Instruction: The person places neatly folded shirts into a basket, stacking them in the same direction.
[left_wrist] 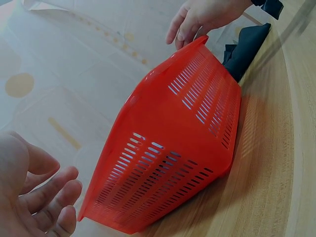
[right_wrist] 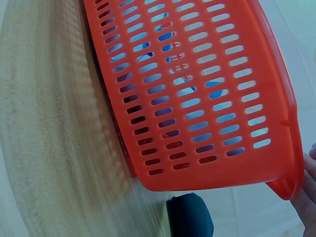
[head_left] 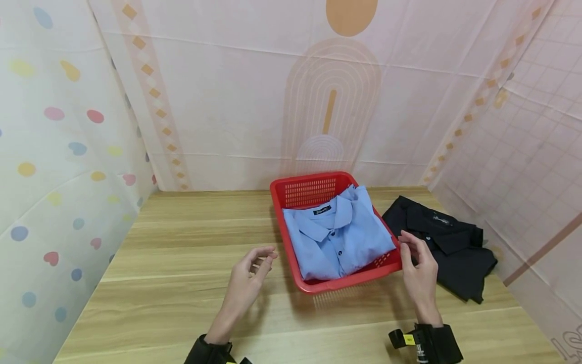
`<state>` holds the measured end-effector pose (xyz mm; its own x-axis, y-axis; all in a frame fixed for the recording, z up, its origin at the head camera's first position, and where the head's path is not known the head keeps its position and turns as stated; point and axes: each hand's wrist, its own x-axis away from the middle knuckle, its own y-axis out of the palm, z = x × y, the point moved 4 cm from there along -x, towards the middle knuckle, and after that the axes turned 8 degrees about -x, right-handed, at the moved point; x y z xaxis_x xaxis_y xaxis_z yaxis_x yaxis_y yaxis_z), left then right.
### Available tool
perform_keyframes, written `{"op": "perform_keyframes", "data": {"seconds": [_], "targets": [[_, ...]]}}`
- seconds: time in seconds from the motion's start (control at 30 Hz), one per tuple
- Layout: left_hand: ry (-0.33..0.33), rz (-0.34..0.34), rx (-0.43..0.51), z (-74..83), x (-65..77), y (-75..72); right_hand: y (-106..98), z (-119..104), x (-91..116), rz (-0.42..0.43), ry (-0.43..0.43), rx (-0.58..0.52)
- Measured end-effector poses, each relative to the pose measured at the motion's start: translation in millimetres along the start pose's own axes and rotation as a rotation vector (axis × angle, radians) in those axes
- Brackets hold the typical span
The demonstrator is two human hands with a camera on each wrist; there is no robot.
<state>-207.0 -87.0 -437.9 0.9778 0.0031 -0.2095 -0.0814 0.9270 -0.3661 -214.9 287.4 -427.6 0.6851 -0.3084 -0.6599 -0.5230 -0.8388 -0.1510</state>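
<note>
A red plastic basket (head_left: 327, 288) with slotted walls stands on the wooden table. Inside lies a folded light-blue shirt (head_left: 359, 237), its buttoned collar facing up. To the basket's left, my left hand (head_left: 247, 275) hovers apart from it, fingers loosely bent and nothing between them. At the front right corner is my right hand (head_left: 420, 270), its thumb and fingertips close beside the rim; whether they touch it is unclear. In the left wrist view, the right hand (left_wrist: 210, 19) hangs just over the basket's corner. The right wrist view shows mostly slotted wall (right_wrist: 197, 98).
Right of the basket, a folded black shirt (head_left: 447, 242) lies on the table, partly behind the basket and right hand. Patterned cloth (head_left: 227, 111) hangs along the back and both sides of the wooden tabletop (head_left: 182, 293).
</note>
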Motion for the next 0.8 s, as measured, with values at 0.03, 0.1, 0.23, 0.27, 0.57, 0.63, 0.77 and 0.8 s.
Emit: {"op": "perform_keyframes", "data": {"seconds": [0.03, 0.1, 0.23, 0.27, 0.57, 0.63, 0.77, 0.8], "targets": [[0.001, 0.0, -0.001, 0.5, 0.1, 0.2, 0, 0, 0, 0.005, -0.001, -0.001], [0.0, 0.0, -0.005, 1.3, 0.3, 0.6, -1, 0, 0, 0.009, 0.001, -0.006], [0.007, 0.001, -0.009, 3.6, 0.2, 2.0, -5, 0, -1, 0.011, 0.001, -0.016], [0.009, 0.0, -0.009, 4.2, 0.0, 2.7, -7, 1, -2, 0.01, 0.0, -0.019], [0.018, -0.026, 0.0, 10.7, -0.5, 10.0, -28, 8, -5, 0.036, 0.042, 0.051], [0.02, -0.03, 0.001, 12.3, -0.2, 11.5, -32, 12, -5, 0.036, 0.059, 0.078], [0.031, -0.037, 0.006, 14.8, 0.8, 14.0, -39, 20, -5, 0.038, 0.08, 0.137], [0.032, -0.037, 0.005, 15.1, 1.2, 14.6, -40, 22, -5, 0.041, 0.086, 0.153]]}}
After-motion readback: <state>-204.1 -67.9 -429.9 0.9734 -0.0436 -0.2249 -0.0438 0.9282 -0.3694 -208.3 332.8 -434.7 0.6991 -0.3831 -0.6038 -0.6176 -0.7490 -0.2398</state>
